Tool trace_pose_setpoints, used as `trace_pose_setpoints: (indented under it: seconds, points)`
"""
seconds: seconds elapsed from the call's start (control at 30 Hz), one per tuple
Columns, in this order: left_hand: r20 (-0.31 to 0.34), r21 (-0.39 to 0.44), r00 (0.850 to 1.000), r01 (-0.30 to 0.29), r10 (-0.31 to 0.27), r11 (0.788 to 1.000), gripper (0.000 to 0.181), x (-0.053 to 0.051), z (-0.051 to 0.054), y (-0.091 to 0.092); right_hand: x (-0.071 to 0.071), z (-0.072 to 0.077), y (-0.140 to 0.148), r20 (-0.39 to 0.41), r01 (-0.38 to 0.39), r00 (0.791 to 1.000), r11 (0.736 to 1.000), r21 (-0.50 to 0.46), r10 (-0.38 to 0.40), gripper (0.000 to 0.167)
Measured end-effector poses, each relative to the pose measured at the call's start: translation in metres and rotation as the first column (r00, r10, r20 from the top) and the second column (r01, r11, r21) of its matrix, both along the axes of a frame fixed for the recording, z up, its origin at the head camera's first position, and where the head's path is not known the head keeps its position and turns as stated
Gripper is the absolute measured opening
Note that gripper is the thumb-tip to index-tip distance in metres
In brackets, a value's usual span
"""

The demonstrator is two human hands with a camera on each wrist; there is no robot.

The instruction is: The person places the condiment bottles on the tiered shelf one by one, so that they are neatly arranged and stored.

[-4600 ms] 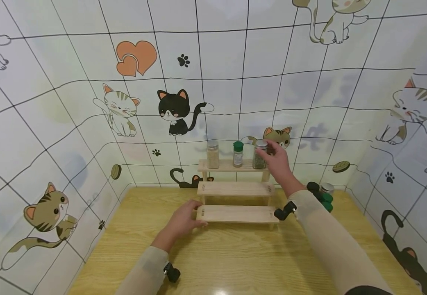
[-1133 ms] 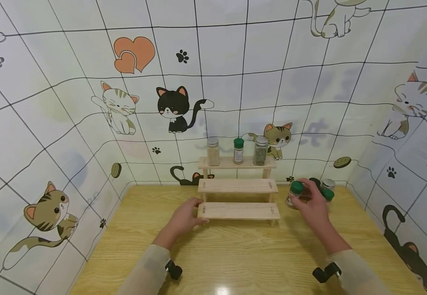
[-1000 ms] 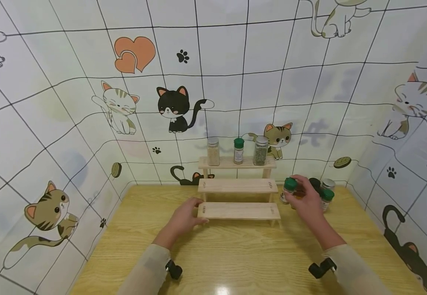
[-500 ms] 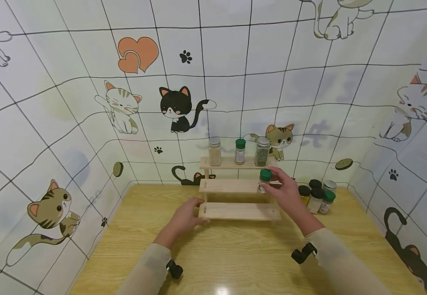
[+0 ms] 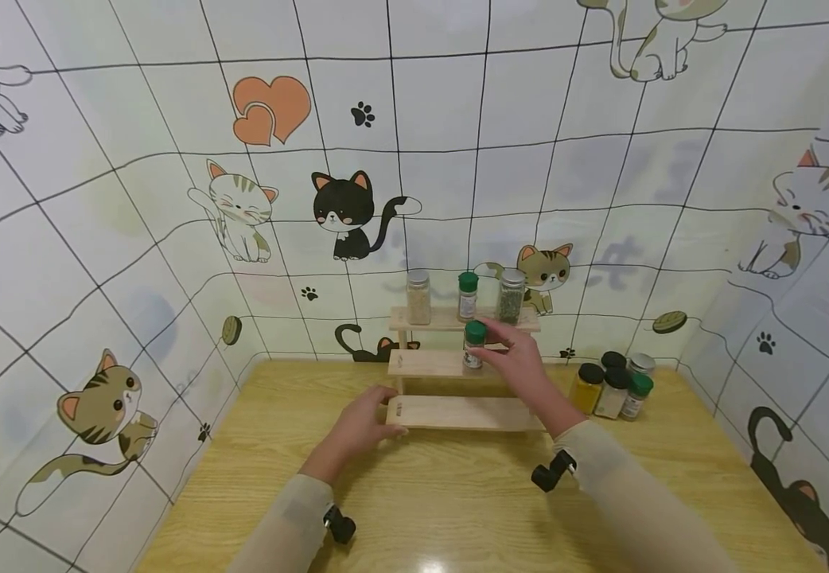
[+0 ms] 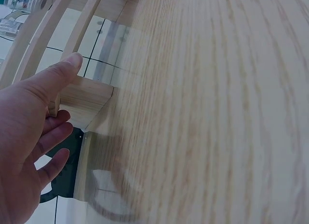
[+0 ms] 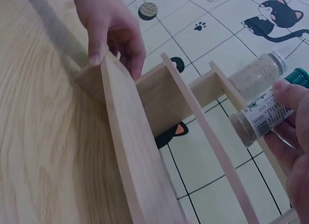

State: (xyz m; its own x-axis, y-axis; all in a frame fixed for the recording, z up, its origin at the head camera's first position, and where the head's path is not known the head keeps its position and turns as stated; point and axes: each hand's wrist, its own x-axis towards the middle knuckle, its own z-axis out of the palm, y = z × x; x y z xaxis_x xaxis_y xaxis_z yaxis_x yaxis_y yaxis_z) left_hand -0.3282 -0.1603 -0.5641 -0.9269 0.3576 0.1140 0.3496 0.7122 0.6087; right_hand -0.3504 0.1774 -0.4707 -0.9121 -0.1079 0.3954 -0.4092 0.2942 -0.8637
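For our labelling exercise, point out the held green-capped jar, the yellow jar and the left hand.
Held green-capped jar (image 7: 266, 110): right wrist view, label.
Yellow jar (image 5: 586, 394): head view, side.
Left hand (image 5: 357, 422): head view, back.

Held bottle (image 5: 472, 358): clear, smooth, glass or plastic uncertain; green cap (image 5: 475, 332) plastic-looking, printed label (image 7: 266, 112) paper-like. Tiered rack (image 5: 457, 413): pale wood, matt, smooth-faced, fine grain showing. Table (image 5: 386, 493): wood-grain surface, glossy enough to throw back bright spot of light. Pale-filled jar (image 5: 418, 305): transparent, smooth walls, silvery metal-looking lid (image 5: 418, 278). Wall covering (image 5: 443, 103): printed sheeting, smooth, slightly rippled. Sleeve (image 5: 629, 485): beige cloth, matt. Wrist camera (image 5: 340, 526): black, plastic-looking.
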Motion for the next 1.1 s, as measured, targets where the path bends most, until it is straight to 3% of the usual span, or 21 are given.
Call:
trace_pose_setpoints:
  seconds: [0.33,0.63,1.1]
  points:
    - [-0.007,0.019,1.0,0.001,-0.001,1.0,0.075,0.003,0.001,0.001,-0.019,-0.003,-0.033,0.015,-0.063,0.998,0.997,-0.044,0.064,0.057]
    - [-0.013,0.01,1.0,0.0,0.0,1.0,0.075,0.002,0.003,0.001,-0.03,0.006,-0.063,0.004,-0.102,0.995,0.995,-0.011,0.102,0.058]
    - [-0.018,0.009,1.0,-0.001,0.002,1.0,0.075,-0.003,-0.002,-0.001,-0.039,-0.005,-0.095,-0.003,-0.141,0.99,0.99,0.018,0.141,0.055]
